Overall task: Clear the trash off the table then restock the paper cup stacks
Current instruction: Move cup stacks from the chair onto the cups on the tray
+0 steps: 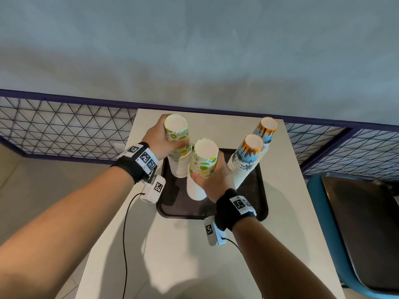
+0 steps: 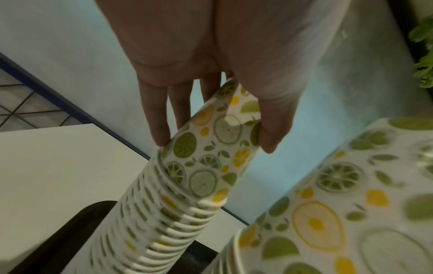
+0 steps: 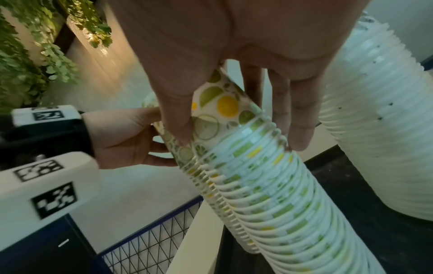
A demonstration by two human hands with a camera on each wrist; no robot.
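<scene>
Grey plaster wall (image 1: 194, 50) fills the back, with a dark-framed wire mesh panel (image 1: 64, 126) running along its base. White table (image 1: 194, 244) butts against the panel. Blue bin with a dark liner (image 1: 356, 223) sits at 3 o'clock off the table edge. Black tray (image 1: 254, 190) is at the table's far half, holding four paper cup stacks, all with cups nested upside down, white bases up.

Stacks, clock-face from tray centre:
- 11 o'clock: rear citrus stack (image 1: 178, 152), lime and lemon slice print on white, rolled rims showing as tight white ribbing lower down.
- 7 o'clock: front citrus stack (image 1: 201, 167), same print, just beside the rear one.
- 2 o'clock: front palm stack (image 1: 246, 160), orange top band, blue stripes, black palm print.
- 1 o'clock: rear palm stack (image 1: 264, 130), same print, touching the front one in the head view.

All four lean outward in the wide-angle head view; true tilt, cannot tell.

Left hand (image 1: 157, 137) wraps the top cup of the rear citrus stack: thumb (image 2: 274, 126) on one side, fingers (image 2: 159, 118) on the other, curled round the cup wall. Right hand (image 1: 213, 175) grips the top of the front citrus stack the same way, thumb (image 3: 173, 111) opposing fingers (image 3: 300, 115), fingertips reaching the first rims.

Greenery (image 3: 35, 46) hangs on a wall in the right wrist view. Each wrist carries a black strap with white marker blocks (image 1: 143, 157).
</scene>
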